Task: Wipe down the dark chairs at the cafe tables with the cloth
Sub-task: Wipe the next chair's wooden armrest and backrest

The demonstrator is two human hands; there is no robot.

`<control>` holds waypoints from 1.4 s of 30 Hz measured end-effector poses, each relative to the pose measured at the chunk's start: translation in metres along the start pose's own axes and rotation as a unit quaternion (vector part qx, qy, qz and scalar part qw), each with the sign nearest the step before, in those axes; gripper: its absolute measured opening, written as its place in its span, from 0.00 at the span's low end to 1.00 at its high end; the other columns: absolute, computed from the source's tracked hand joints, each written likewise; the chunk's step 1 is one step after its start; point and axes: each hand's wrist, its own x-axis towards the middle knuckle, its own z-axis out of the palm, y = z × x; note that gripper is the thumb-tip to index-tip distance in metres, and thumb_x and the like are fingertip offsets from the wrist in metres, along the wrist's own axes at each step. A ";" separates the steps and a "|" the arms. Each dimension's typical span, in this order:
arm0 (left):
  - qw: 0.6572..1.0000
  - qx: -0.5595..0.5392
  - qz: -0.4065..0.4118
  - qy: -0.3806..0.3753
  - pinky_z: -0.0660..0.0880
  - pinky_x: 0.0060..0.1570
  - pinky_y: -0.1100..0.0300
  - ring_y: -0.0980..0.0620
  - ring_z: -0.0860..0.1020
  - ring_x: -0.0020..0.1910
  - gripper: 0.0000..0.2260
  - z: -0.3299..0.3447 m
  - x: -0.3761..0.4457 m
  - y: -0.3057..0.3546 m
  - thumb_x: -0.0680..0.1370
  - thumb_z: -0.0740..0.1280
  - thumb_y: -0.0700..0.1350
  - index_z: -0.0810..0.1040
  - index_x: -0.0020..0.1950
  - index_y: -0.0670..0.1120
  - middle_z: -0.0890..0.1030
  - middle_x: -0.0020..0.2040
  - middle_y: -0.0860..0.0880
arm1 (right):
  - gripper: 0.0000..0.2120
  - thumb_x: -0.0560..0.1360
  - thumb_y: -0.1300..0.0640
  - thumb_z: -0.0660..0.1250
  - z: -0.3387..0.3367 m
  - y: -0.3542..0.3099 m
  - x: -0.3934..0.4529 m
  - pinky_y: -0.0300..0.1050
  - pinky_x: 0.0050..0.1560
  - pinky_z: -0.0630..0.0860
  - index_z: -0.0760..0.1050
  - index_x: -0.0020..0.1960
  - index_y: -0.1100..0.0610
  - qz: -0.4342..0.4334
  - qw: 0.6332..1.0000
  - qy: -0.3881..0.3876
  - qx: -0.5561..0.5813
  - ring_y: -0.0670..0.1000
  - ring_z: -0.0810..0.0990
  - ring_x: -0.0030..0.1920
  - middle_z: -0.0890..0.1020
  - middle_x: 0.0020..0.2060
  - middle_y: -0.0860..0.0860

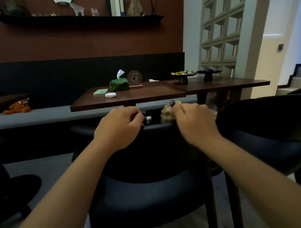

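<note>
two hands (119,126) (194,120), crumpled beige cloth (166,113) on dark chair (151,194)

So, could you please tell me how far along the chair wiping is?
Nothing shows as finished. In hand: the right hand holds the crumpled beige cloth at the dark curved chair's backrest, which the left hand grips. Left: the second dark chair alongside.

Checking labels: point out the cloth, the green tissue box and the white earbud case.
cloth (166,113), head view: on the bunched beige fabric the right hand (194,118) grips.
green tissue box (118,84), head view: middle of its green cover.
white earbud case (110,95), head view: centre of its top.
</note>
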 end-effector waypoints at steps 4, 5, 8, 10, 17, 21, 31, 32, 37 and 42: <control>1.000 -0.017 0.012 0.017 0.77 0.42 0.51 0.53 0.78 0.39 0.08 0.001 0.000 0.002 0.81 0.60 0.51 0.78 0.47 0.56 0.80 0.40 0.55 | 0.23 0.82 0.47 0.54 0.006 -0.032 -0.005 0.33 0.27 0.64 0.70 0.30 0.53 -0.002 0.996 -0.042 0.078 0.43 0.69 0.23 0.70 0.22 0.44; 0.999 -0.046 0.011 0.025 0.77 0.44 0.50 0.54 0.79 0.40 0.08 0.001 0.000 0.002 0.81 0.60 0.50 0.79 0.47 0.55 0.81 0.40 0.55 | 0.24 0.81 0.45 0.54 -0.001 -0.031 0.000 0.31 0.28 0.66 0.71 0.30 0.53 0.021 0.986 -0.100 0.130 0.42 0.71 0.24 0.72 0.22 0.44; 0.981 -0.184 -0.008 0.061 0.77 0.53 0.53 0.58 0.81 0.47 0.09 -0.003 0.002 0.006 0.82 0.60 0.45 0.80 0.51 0.52 0.83 0.46 0.55 | 0.23 0.82 0.45 0.51 -0.032 -0.020 0.018 0.32 0.41 0.70 0.79 0.39 0.53 0.121 0.901 -0.245 0.337 0.39 0.79 0.36 0.82 0.34 0.43; 0.977 -0.195 0.015 0.088 0.76 0.49 0.64 0.60 0.79 0.49 0.08 -0.003 0.006 0.017 0.81 0.61 0.44 0.79 0.54 0.53 0.81 0.49 0.56 | 0.20 0.82 0.50 0.53 -0.043 -0.003 0.037 0.44 0.52 0.73 0.81 0.43 0.53 0.144 0.891 -0.153 0.402 0.45 0.83 0.46 0.85 0.40 0.47; 0.983 0.111 0.142 -0.032 0.77 0.43 0.56 0.56 0.77 0.44 0.13 0.043 0.027 0.095 0.81 0.58 0.56 0.78 0.56 0.53 0.80 0.48 0.53 | 0.11 0.75 0.63 0.64 0.004 0.067 0.087 0.45 0.52 0.76 0.81 0.54 0.59 0.218 0.947 -0.226 0.062 0.54 0.78 0.54 0.81 0.54 0.55; 0.921 0.341 0.184 -0.039 0.69 0.31 0.57 0.52 0.74 0.34 0.15 0.064 0.036 0.093 0.82 0.53 0.60 0.71 0.52 0.51 0.77 0.40 0.51 | 0.12 0.72 0.60 0.66 0.017 0.079 0.099 0.44 0.49 0.74 0.80 0.55 0.58 0.233 0.937 -0.260 0.009 0.53 0.76 0.53 0.79 0.55 0.53; 0.934 0.277 0.215 0.070 0.73 0.33 0.58 0.55 0.71 0.29 0.17 0.051 0.014 0.067 0.81 0.47 0.59 0.71 0.46 0.53 0.68 0.32 0.56 | 0.10 0.72 0.53 0.68 0.020 0.082 0.097 0.50 0.56 0.77 0.81 0.51 0.54 0.178 0.939 -0.291 -0.042 0.52 0.77 0.54 0.80 0.51 0.51; 0.939 0.271 0.201 0.069 0.72 0.33 0.58 0.55 0.70 0.30 0.17 0.047 0.011 0.065 0.81 0.46 0.59 0.69 0.44 0.54 0.68 0.32 0.56 | 0.11 0.72 0.51 0.69 0.020 0.081 0.097 0.51 0.56 0.77 0.81 0.52 0.54 0.174 0.937 -0.298 -0.046 0.52 0.77 0.53 0.80 0.51 0.51; 0.948 0.280 0.149 0.011 0.74 0.39 0.56 0.54 0.73 0.36 0.16 0.038 0.021 0.077 0.83 0.50 0.58 0.70 0.44 0.52 0.72 0.36 0.54 | 0.14 0.72 0.49 0.69 0.021 0.078 0.097 0.50 0.54 0.77 0.80 0.54 0.55 0.174 0.933 -0.308 -0.062 0.52 0.78 0.50 0.80 0.49 0.51; 0.953 0.271 0.127 0.048 0.73 0.49 0.53 0.50 0.75 0.49 0.14 0.044 0.042 0.095 0.81 0.59 0.56 0.79 0.52 0.50 0.76 0.51 0.50 | 0.11 0.74 0.51 0.67 0.019 0.079 0.097 0.47 0.46 0.75 0.80 0.51 0.57 0.181 0.936 -0.298 -0.051 0.52 0.78 0.47 0.80 0.46 0.52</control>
